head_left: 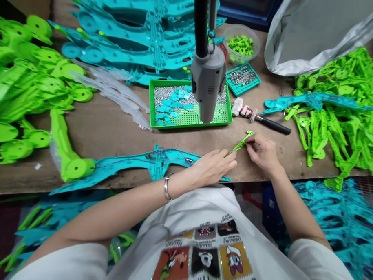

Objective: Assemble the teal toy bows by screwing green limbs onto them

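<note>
A slim bright-green plastic piece (243, 143) slants between my two hands, just above the bench. The fingers of my left hand (214, 167) are closed on its lower end, covering that end. My right hand (262, 153) pinches near its upper, rounded end. Under my left forearm and hand lies a long blue bow-shaped plastic part (127, 160), thin wires running along it. A bright-green curved part (65, 148) with a round end rests over the left of the blue part.
An electric screwdriver (208, 83) hangs over a green tray (190, 124) of screws and small blue pieces. Nearby are a hand tool with a black handle (274, 124), a teal tray (243, 78) and a clear bowl (241, 46). Green parts (340, 116) are heaped right, more (32, 77) left.
</note>
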`<state>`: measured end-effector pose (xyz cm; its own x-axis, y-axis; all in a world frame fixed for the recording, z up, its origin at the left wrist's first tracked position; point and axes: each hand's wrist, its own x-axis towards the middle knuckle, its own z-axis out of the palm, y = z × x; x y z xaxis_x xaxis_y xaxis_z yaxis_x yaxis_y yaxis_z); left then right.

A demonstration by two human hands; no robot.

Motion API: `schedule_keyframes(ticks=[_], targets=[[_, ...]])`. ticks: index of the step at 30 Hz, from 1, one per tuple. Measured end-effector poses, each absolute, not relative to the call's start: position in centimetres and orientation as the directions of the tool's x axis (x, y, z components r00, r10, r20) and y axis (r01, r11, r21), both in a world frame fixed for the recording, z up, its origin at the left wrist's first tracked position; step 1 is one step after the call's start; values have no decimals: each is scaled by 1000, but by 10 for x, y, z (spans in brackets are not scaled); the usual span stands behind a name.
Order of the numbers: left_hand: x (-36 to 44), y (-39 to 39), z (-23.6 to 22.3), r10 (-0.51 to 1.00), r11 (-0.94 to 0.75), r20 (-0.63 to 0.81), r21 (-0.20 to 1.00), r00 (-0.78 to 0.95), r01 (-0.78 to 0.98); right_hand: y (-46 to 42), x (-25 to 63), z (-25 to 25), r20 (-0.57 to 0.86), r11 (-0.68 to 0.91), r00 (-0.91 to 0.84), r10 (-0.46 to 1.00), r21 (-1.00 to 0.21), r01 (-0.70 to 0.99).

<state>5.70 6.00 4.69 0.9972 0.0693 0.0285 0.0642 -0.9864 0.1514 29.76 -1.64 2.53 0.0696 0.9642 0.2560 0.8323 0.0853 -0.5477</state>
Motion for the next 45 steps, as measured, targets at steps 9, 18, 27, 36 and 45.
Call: schedule_keyframes(ticks=[9, 18, 27, 36, 45], targets=[[58, 61, 51, 64, -989, 4, 134, 998, 63, -11, 296, 25, 254, 98, 82, 964, -621, 778], [58, 60, 47, 88, -976, 23, 201, 996, 82, -15, 300, 12, 256, 43, 174, 951, -666, 745], [58, 60, 49, 82, -982, 5, 171, 997, 80, -19, 297, 11, 292, 70, 175, 940, -669, 740], [58, 60, 47, 97, -979, 25, 182, 995, 91, -18, 300, 3, 345, 109, 155, 926, -637, 763], [58, 60, 49, 94, -977, 4, 195, 996, 92, -19, 295, 9, 381, 94, 159, 911, -567, 819]])
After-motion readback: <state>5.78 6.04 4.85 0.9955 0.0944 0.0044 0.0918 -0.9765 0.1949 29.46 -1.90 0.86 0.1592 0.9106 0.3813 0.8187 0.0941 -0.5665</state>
